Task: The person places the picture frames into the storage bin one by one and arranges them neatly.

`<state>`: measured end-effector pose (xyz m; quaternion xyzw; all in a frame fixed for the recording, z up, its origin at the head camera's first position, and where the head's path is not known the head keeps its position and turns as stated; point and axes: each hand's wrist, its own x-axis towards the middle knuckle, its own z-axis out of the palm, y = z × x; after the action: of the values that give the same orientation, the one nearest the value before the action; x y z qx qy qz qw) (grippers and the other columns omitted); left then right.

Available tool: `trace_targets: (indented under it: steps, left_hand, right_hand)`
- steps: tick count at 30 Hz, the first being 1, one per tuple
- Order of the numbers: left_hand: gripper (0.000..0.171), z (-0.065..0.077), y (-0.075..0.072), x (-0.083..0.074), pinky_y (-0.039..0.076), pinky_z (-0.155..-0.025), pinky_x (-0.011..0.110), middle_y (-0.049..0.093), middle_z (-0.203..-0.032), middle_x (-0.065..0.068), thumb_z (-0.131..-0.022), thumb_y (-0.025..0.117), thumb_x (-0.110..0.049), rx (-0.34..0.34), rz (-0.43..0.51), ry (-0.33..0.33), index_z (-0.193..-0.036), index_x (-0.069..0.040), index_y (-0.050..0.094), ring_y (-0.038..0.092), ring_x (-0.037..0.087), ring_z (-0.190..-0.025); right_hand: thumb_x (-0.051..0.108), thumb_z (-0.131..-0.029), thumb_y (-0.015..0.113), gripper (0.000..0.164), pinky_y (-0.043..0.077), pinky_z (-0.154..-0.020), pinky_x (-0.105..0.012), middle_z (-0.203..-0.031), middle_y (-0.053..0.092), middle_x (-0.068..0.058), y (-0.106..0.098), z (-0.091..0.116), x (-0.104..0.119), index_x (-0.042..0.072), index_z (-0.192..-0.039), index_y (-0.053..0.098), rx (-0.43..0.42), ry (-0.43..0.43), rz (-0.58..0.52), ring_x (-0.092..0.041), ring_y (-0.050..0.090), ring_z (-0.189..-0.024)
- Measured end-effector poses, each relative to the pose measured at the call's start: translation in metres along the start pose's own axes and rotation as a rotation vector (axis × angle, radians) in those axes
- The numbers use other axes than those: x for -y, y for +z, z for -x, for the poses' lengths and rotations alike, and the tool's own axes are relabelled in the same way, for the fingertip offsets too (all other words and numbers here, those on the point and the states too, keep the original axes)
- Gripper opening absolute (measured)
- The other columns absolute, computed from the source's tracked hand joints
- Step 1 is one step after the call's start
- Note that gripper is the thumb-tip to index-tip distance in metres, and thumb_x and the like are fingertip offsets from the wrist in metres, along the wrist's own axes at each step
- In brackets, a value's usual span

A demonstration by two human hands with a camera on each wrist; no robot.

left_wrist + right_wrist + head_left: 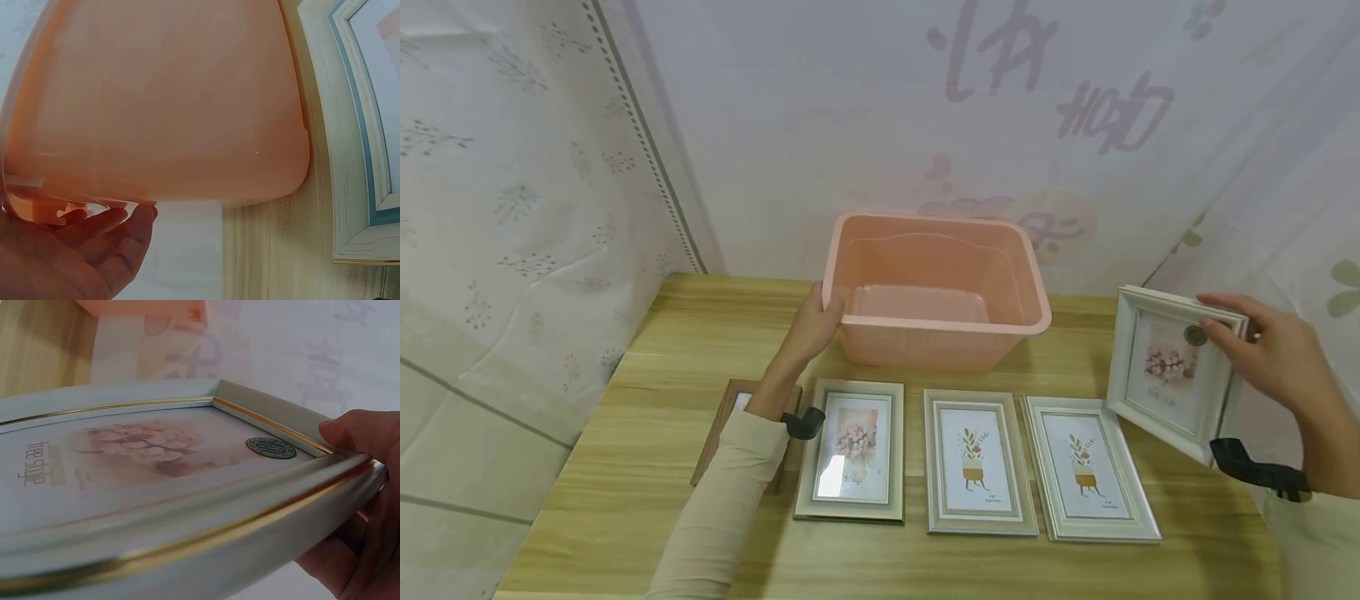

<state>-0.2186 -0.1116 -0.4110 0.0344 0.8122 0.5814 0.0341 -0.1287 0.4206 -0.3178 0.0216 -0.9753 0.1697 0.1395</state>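
My left hand point(812, 329) grips the left rim of a pink plastic basin point(925, 346) at the back of the table. In the left wrist view, the fingers of the left hand point(94, 250) curl under the basin's rim point(162, 112). At the right, my right hand point(1281, 350) holds a white picture frame point(1168, 371) by its upper right corner, thumb on the front. This frame is tilted and raised. The right wrist view shows gold lines on the frame point(150, 456), a pink flower print and a round dark sticker near the thumb.
Across the table point(617, 467) lie a brown frame point(715, 442) partly behind my left forearm, a cream frame with a flower print point(850, 450), and two frames with potted-plant prints, one beige point(977, 467) and one white point(1086, 467). A printed curtain point(775, 125) hangs behind.
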Motion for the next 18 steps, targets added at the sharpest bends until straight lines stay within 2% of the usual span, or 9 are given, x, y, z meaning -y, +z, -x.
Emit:
trace_targets:
  steps: [3, 7, 14, 18]
  left_hand:
    - [0.047, -0.001, -0.001, 0.001, 0.042, -0.077, 0.036, 0.052, -0.102, 0.013, -0.109, 0.039, -0.028, 0.005, 0.000, 0.001, -0.142, 0.005, 0.043, 0.050, 0.026, -0.091]
    - [0.045, -0.002, 0.000, 0.001, 0.041, -0.069, 0.033, 0.051, -0.098, 0.012, -0.109, 0.039, -0.026, 0.004, 0.007, 0.004, -0.140, 0.005, 0.043, 0.047, 0.022, -0.083]
    - [0.045, -0.002, 0.000, 0.001, 0.041, -0.069, 0.033, 0.052, -0.100, 0.016, -0.109, 0.038, -0.021, 0.014, 0.024, 0.023, -0.142, 0.008, 0.040, 0.047, 0.022, -0.083]
    - [0.044, -0.003, 0.000, 0.002, 0.041, -0.070, 0.033, 0.052, -0.102, 0.019, -0.109, 0.036, -0.020, 0.025, 0.038, 0.035, -0.142, 0.008, 0.039, 0.047, 0.021, -0.083]
  right_hand:
    - [0.012, -0.104, 0.060, 0.036, 0.033, -0.046, -0.028, -0.082, 0.059, -0.024, -0.003, -0.004, 0.011, -0.006, -0.135, 0.061, 0.013, 0.002, 0.010, -0.017, 0.041, -0.061]
    - [0.011, -0.104, 0.060, 0.035, 0.033, -0.044, -0.027, -0.083, 0.060, -0.029, -0.005, -0.008, 0.022, -0.007, -0.134, 0.062, -0.018, -0.008, 0.004, -0.019, 0.042, -0.059]
    - [0.003, -0.098, 0.065, 0.033, 0.028, -0.039, -0.017, -0.073, 0.059, -0.030, -0.006, -0.016, 0.037, -0.007, -0.129, 0.067, -0.196, -0.092, -0.069, 0.002, 0.034, -0.050]
    - [0.003, -0.097, 0.064, 0.034, 0.024, -0.037, -0.014, -0.083, 0.064, -0.040, -0.003, -0.018, 0.051, -0.007, -0.129, 0.068, -0.291, -0.082, -0.089, 0.012, 0.030, -0.045]
